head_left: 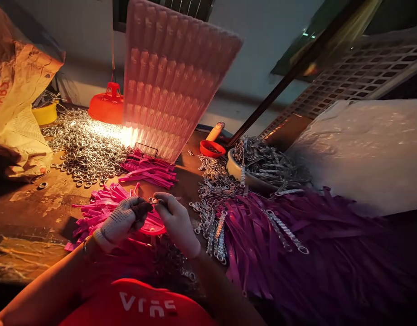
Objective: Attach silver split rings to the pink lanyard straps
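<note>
My left hand [122, 222], in a white glove with dark dots and darkened fingertips, is closed in a pinch. What sits inside its fingers is too small and shadowed to name. Facing it, my right hand [177, 224], also in a light glove, pinches a small shiny metal piece [152, 200], probably a ring, where the fingertips almost meet. Bright pink straps [103, 201] spread under and left of my hands, and part of a pink strap [154, 228] shows between them. Behind lies another bundle of pink straps [149, 170].
Loose metal rings [89, 158] heap under a red lamp [106, 106]. A clear ribbed plastic panel [174, 77] stands behind the straps. To the right are a bowl of metal chain pieces [269, 158], a small red dish [212, 148], and purple straps [297, 226]. A paper sack [18, 104] stands left.
</note>
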Demonstrator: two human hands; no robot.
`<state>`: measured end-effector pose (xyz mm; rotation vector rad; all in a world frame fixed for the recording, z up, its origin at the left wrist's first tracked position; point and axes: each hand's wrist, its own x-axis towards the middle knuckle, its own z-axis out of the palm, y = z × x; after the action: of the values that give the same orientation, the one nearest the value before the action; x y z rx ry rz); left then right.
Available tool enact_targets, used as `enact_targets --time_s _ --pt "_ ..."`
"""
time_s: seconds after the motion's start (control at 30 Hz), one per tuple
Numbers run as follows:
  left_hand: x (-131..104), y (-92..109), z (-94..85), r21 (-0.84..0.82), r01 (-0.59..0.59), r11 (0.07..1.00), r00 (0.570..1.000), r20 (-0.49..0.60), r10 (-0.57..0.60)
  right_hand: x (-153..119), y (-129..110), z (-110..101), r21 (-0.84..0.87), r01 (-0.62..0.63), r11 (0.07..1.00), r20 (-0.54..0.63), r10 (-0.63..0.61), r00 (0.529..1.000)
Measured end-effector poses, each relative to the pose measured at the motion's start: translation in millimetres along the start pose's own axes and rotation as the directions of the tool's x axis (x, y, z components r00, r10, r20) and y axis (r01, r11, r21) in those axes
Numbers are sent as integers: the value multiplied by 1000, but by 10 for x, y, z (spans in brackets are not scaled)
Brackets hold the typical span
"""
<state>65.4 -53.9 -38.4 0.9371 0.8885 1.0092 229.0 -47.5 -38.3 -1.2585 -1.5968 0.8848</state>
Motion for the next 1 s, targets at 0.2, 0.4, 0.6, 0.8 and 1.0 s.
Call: enact_targets --time_s 0.2,0.4,0.6,0.8,1.0 --pt "72 -139 117 -145 -130 981 990 -80 119 40 77 84 -47 60 997 51 -57 997" --pt "120 -194 11 325 -197 925 978 1 209 61 57 12 -323 129 937 158 -81 984" --pt "282 11 -86 664 -278 694 960 176 215 71 -15 -171 -646 319 693 365 -87 927" --pt "435 43 79 195 128 973 983 103 -150 60 84 -67 -464 88 881 -30 -115 993" --pt "1231 67 223 410 10 912 959 254 -125 196 455 -150 -59 -142 988 -274 121 954"
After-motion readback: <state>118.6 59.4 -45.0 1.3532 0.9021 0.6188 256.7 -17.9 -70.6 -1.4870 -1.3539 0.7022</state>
